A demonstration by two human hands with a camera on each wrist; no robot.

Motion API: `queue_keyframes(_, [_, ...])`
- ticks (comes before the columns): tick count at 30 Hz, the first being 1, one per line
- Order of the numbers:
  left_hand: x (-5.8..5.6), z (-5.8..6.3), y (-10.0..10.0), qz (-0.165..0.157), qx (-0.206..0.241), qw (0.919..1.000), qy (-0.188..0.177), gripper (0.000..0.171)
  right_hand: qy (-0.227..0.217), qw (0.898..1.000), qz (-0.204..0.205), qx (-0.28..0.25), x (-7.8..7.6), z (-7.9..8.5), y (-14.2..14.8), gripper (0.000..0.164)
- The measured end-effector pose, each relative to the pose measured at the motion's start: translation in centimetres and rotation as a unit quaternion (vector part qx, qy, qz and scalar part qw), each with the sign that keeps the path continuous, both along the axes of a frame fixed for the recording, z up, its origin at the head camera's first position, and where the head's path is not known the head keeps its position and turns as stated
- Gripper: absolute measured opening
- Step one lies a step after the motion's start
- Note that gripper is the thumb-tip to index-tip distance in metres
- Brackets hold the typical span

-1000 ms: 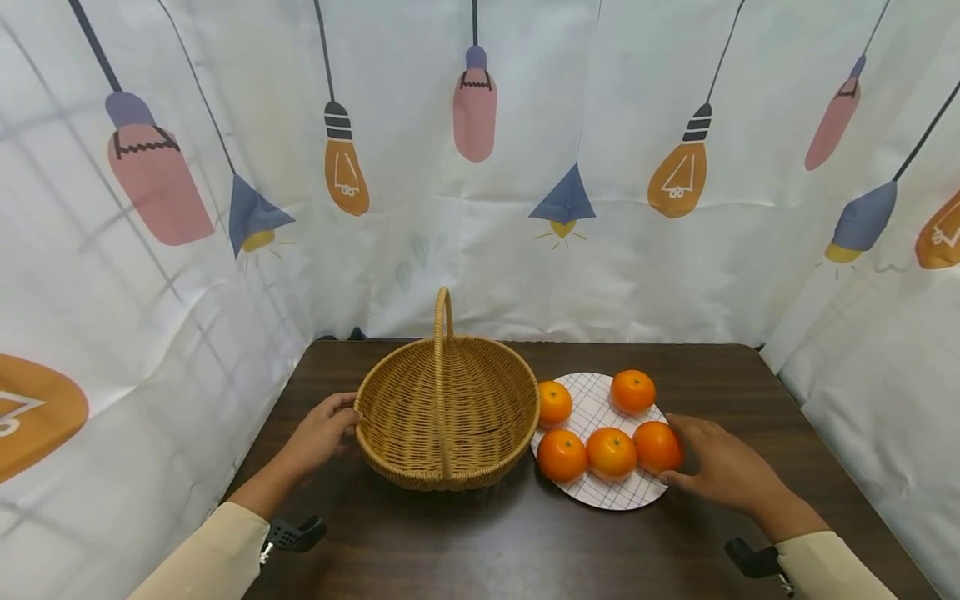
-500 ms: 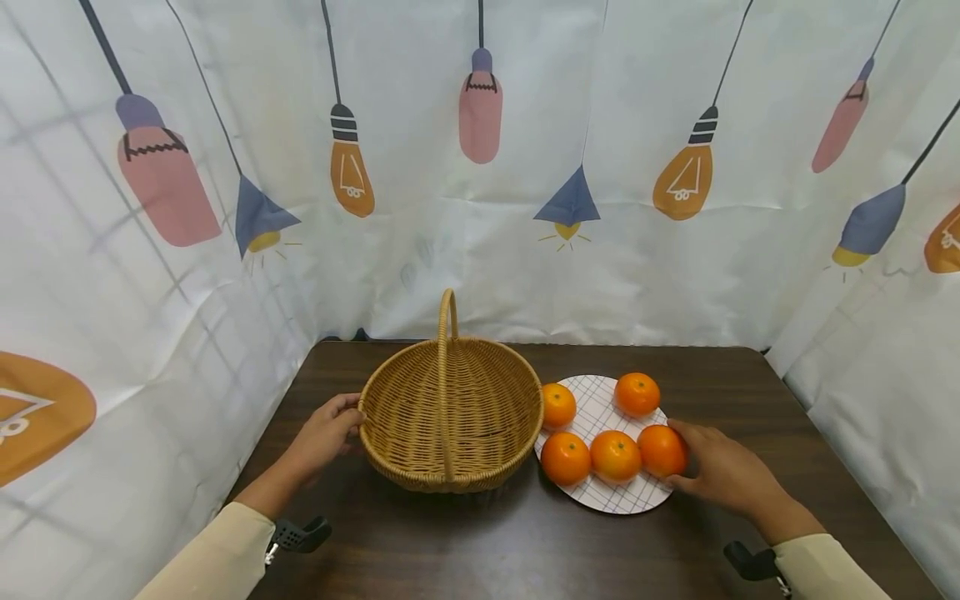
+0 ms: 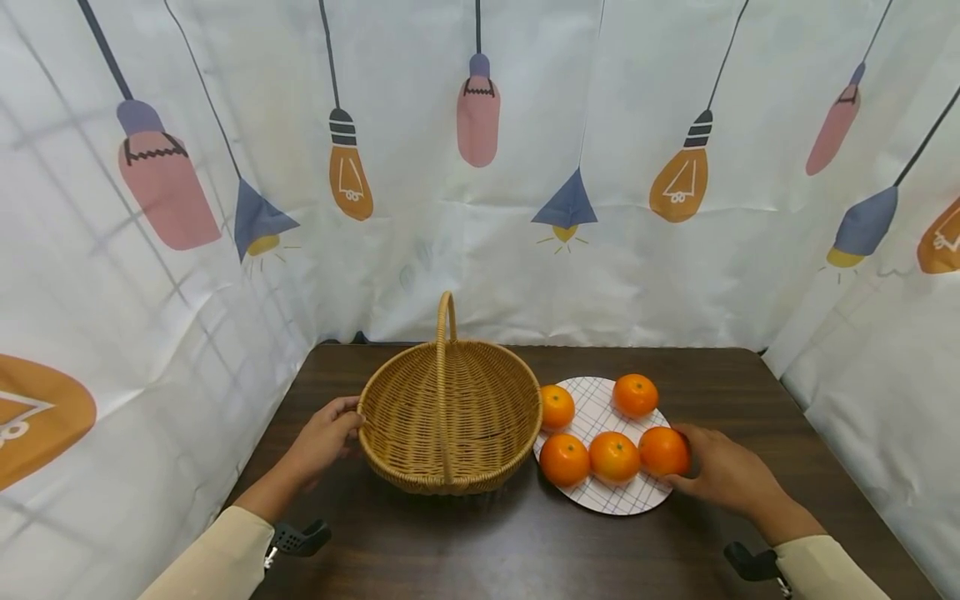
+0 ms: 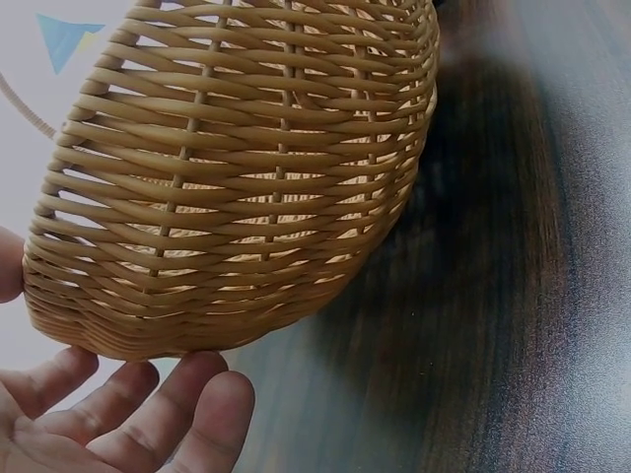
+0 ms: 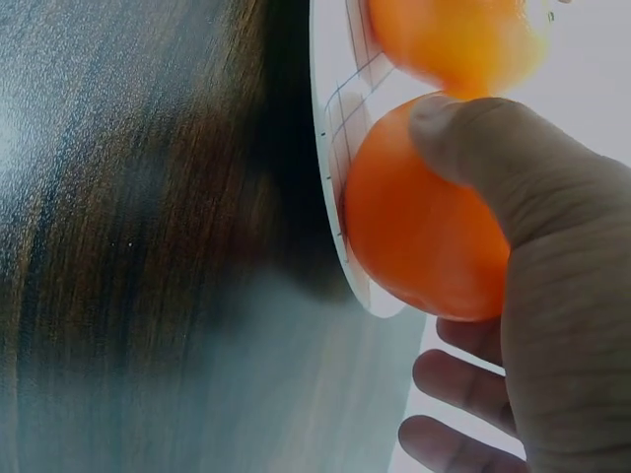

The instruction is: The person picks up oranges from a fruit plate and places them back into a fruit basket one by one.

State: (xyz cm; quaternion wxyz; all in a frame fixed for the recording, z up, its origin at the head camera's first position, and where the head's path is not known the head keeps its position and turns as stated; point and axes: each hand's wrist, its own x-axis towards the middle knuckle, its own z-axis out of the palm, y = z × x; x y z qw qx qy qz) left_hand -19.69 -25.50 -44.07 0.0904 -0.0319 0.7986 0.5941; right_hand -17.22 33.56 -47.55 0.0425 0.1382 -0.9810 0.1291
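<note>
White cloth [image 3: 465, 258] printed with hanging lamps in pink, blue and mustard rises beyond both my hands and on either side of them. Beneath them spreads a dark wooden table [image 3: 510, 558], glossy and streaked with grain. Between my 2 hands sits a wicker basket [image 3: 487, 417], its 1 arched handle [image 3: 441, 375] standing over the middle. Just left of my right hand lies a round white plate [image 3: 611, 500] with a thin-lined check, close beside the basket; whether the 2 touch, I cannot tell. With my left hand [image 3: 326, 437] I grip the basket's nearest edge, thumb at the rim and fingertips against the outer weave. My right hand [image 3: 720, 471] is curled round 1 orange [image 3: 663, 451] at the edge of the plate, thumb pressed on its near side, fingers behind. Leftward from that fruit come a second orange [image 3: 615, 457] and a third orange [image 3: 565, 460], side by side. Farther from my right hand are a fourth orange [image 3: 635, 396] and, partly hidden by the basket's rim, a fifth orange [image 3: 557, 407].
</note>
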Motion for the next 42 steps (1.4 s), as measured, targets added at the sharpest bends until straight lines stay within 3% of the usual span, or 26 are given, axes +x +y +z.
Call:
queue_keyframes(13, [0.1, 0.2, -0.1, -0.006, 0.004, 1.0000, -0.004, 0.055, -0.029, 0.999, -0.029, -0.021, 0.2, 1.2, 0.2, 0.094])
queue_keyframes(42, [0.3, 0.0, -0.2, -0.013, 0.008, 0.9999, -0.004, 0.056, 0.013, 0.999, -0.006, -0.040, -0.7, 5.1, -2.3, 0.092])
